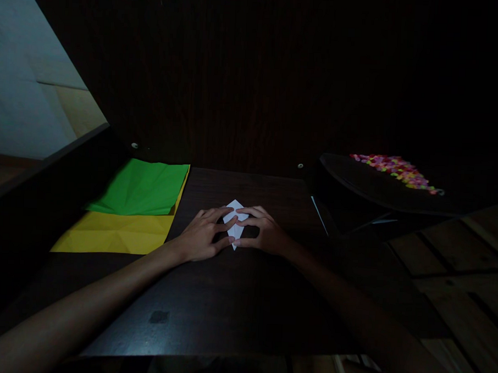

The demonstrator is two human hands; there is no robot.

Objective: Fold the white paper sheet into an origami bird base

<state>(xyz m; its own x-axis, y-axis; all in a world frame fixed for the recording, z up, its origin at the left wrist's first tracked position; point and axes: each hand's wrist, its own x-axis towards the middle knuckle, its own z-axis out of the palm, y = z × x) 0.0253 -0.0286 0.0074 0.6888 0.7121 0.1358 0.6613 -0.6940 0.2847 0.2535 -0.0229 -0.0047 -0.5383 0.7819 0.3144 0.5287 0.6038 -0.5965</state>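
A dark table [236,296] carries a yellow sheet [115,233] with a green sheet [144,187] overlapping it at the left. Mid-table lies a small folded white paper [235,218] — the left hand [201,236] and right hand [263,234] press it flat, fingertips pinching its edges from either side.

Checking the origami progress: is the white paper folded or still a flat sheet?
Folded: the white paper shows a narrow, pointed shape, pressed to the table by left hand and right hand.

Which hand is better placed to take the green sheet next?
Probably the left hand: the green sheet lies on its side, while the right hand would have to cross the white paper.
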